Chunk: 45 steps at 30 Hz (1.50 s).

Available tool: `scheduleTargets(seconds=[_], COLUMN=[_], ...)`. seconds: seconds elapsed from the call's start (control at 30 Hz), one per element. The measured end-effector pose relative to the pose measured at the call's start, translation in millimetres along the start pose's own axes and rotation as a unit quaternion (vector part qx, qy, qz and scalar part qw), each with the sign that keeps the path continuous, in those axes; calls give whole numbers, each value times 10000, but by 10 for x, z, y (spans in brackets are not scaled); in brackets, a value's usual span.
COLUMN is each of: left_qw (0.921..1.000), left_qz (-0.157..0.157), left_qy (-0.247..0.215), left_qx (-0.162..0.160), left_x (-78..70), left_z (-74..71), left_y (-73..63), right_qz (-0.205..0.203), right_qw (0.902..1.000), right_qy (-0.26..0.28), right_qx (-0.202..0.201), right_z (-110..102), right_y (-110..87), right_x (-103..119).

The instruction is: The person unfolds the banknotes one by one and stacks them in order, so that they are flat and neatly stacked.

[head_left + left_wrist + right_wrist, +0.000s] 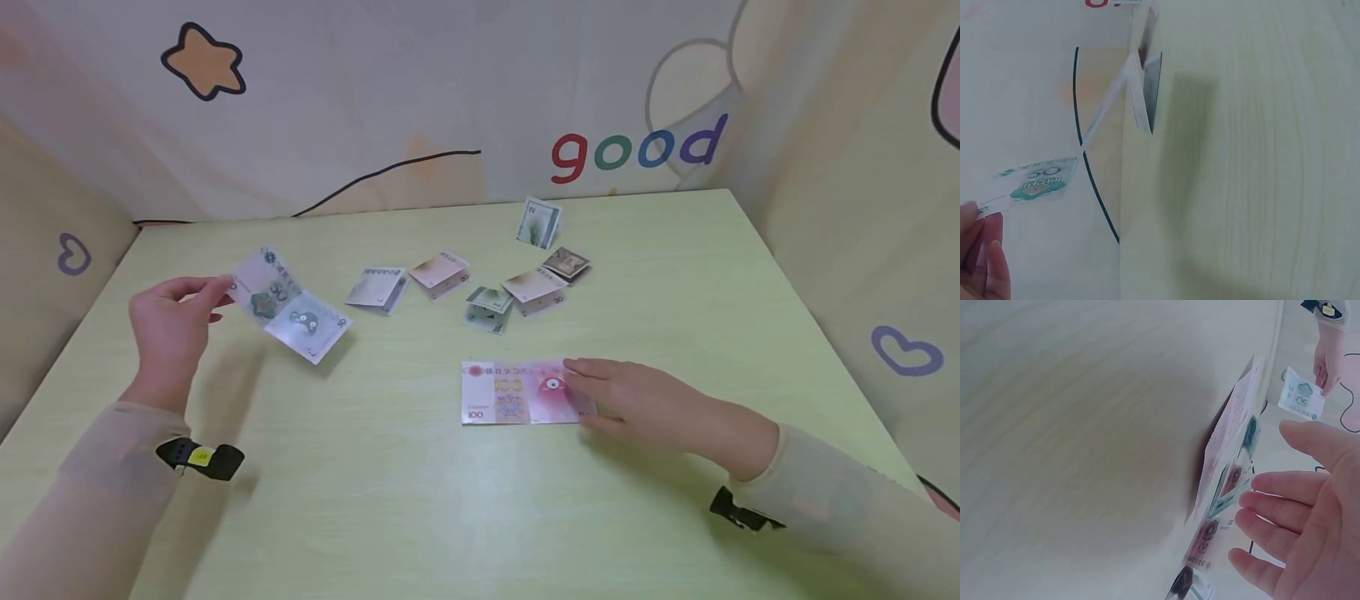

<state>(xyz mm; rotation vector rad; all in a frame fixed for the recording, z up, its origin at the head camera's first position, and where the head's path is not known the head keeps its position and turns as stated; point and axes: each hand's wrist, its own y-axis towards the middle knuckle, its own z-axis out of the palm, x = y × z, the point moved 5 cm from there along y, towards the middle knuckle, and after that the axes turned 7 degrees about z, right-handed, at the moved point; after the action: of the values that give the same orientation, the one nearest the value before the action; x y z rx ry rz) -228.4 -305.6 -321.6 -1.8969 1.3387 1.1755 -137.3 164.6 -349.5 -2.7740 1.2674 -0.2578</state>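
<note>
My left hand (176,321) pinches a corner of a creased green banknote (303,321) between thumb and fingers. The note hangs over the left side of the table, bent at its middle crease; its print reads 50 in the right wrist view. My right hand (645,404), fingers extended, reaches over the right end of a pink 100 banknote (495,396), covering part of it in the head view. That pink note lies unfolded near the middle of the table. In the right wrist view, the fingers (1288,512) are spread slightly and overlap the notes behind.
Several folded banknotes stand behind the pink one: a pale one (375,287), a pinkish one (440,273), a green one (489,308), another pinkish one (535,287), a brown one (567,264) and, near the back edge, a green-striped one (536,223). Printed curtains enclose the table (360,500).
</note>
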Motion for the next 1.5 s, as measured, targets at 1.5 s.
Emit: scheduleTargets(seconds=[1.5], left_qw=[9586], left_qz=[-484], left_qy=[-2545], left_qx=[1180], left_x=[-497], left_z=[1634], left_y=[-949], right_qz=[1568], right_qw=[9854], right_qy=[108], right_qx=[-657], right_z=[-244], right_y=[428], right_x=[285])
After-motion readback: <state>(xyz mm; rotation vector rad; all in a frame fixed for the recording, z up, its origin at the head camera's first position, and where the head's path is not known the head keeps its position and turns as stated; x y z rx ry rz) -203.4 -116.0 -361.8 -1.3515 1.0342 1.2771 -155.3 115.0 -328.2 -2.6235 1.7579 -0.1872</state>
